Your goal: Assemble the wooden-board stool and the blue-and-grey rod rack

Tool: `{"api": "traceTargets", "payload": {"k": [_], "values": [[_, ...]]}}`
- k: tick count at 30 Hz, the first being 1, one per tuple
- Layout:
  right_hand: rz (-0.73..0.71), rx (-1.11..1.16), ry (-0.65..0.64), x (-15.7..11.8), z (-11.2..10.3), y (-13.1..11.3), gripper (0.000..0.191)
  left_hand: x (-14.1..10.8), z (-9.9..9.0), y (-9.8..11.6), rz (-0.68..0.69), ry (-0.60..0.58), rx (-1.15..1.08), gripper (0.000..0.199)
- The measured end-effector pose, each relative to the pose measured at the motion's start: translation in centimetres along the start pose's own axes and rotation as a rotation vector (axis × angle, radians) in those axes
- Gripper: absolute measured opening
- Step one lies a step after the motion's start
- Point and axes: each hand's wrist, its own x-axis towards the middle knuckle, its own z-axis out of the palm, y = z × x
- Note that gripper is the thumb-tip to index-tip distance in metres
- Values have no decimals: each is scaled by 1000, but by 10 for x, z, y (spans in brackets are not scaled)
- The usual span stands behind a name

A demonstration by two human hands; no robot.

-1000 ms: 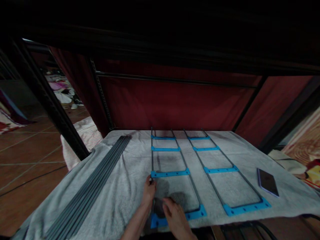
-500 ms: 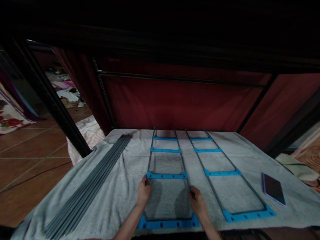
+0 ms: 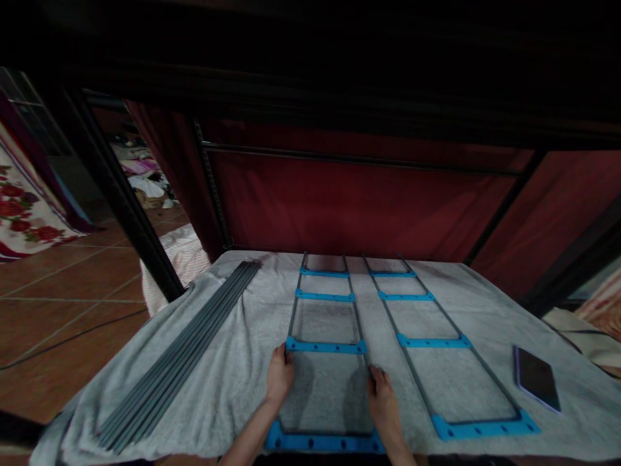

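- I find the left hand [image 3: 280,375] with its grip closed on the left side of a blue-and-grey frame [image 3: 326,347].
- Right hand [image 3: 383,396]: grip closed on the frame's right side.
- The frame lies on grey cloth [image 3: 233,388], spanning near edge to far edge.
- I note a second frame [image 3: 435,342] beside it, and grey rods [image 3: 184,349] toward the left edge.

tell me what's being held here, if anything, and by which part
The left ladder-like frame, by its grey side rods: left hand close to the second-nearest blue crosspiece, right hand slightly nearer on the opposite rod.
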Motion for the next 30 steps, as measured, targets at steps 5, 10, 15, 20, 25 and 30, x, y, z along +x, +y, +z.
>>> {"api": "traceTargets", "payload": {"k": [5,10,15,20,25,30], "values": [[-52,-3,21,-8,7,4,54,1,-3,-1,6,-16,34,41],[-61,17,22,-11,6,4,56,-2,-4,2,-1,-60,134,38],[-52,54,18,-10,5,5,54,-2,-5,-2,40,-74,226,37],[-60,73,-12,-10,5,8,56,-2,-7,1,62,-135,269,35],[-64,74,-20,-10,6,10,53,-6,-2,4,35,-110,350,44],[-47,40,-30,-10,4,6,49,2,-1,6,36,-112,346,50]]}}
